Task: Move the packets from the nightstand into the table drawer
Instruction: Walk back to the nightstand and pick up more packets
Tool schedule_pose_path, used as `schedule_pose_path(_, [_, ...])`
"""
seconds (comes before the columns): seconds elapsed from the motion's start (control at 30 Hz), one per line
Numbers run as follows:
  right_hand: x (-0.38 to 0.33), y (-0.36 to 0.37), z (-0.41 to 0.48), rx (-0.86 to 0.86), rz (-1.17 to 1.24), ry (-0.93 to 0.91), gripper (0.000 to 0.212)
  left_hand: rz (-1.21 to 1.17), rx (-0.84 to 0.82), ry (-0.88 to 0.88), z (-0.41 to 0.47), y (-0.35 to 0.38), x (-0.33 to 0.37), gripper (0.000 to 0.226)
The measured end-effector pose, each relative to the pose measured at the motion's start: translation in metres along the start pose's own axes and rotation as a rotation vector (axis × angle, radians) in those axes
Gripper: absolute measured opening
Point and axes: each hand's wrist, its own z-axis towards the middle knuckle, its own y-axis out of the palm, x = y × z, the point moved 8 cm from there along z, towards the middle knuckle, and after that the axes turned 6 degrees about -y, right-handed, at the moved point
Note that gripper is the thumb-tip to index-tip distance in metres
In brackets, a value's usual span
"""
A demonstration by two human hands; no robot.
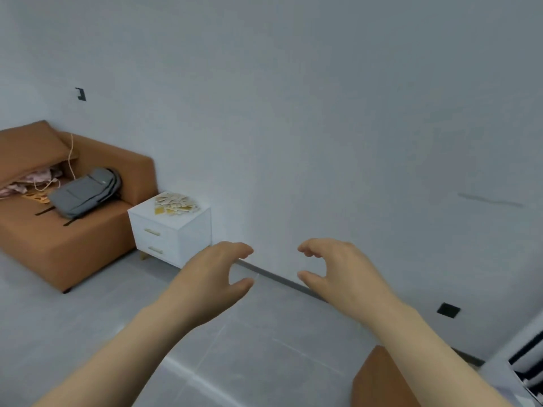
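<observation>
A heap of several pale and yellow packets [175, 203] lies on top of a small white two-drawer nightstand [173, 235] against the wall, left of centre. My left hand [214, 276] and my right hand [333, 270] are raised in front of me over the floor, well short of the nightstand. Both hands are empty, fingers loosely curled with thumb and fingers apart. The table with its drawer is not visible.
An orange sofa [73, 239] stands left of the nightstand, with a grey backpack [85, 192] and pink cloth on its seat. A brown piece of furniture [379, 380] shows at the bottom right. Grey tiled floor [235, 348] spreads between me and the nightstand.
</observation>
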Motion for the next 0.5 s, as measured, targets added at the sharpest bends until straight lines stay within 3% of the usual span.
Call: schedule_pose_path(0.5, [0.024, 0.088, 0.277, -0.092, 0.047, -0.052, 0.043, -0.011, -0.008, -0.145, 0.218, -0.011, -0.162, 0.049])
